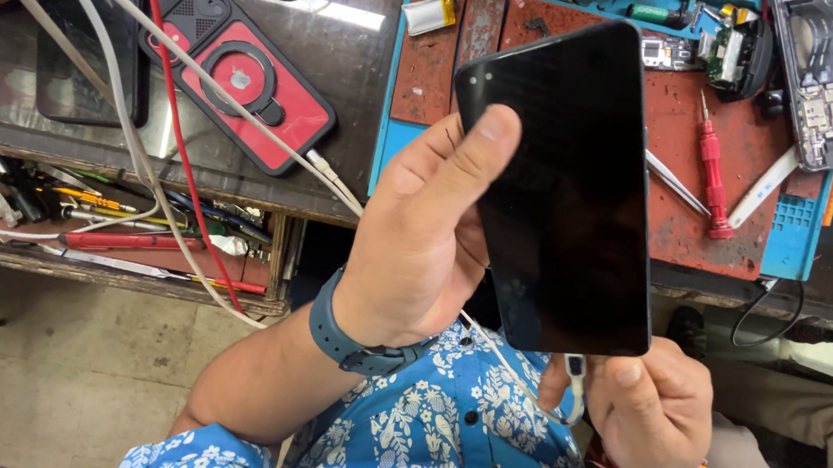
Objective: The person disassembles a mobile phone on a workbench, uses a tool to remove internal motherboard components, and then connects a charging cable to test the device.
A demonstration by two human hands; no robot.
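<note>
Both hands are clamped: the left hand (416,239) grips the black phone (566,187) by its edge, held in the air above the red work mat (678,227), and the right hand (652,410) pinches a white cable plug (575,373) just under the phone's bottom edge. I'd worry the one-handed edge grip could slip, dropping the phone onto the red screwdriver (713,175) and tweezers (677,185) on the mat, or a skewed plug could jam the port.

Blue floral shirt (449,438), blue wristband (333,332)
</note>
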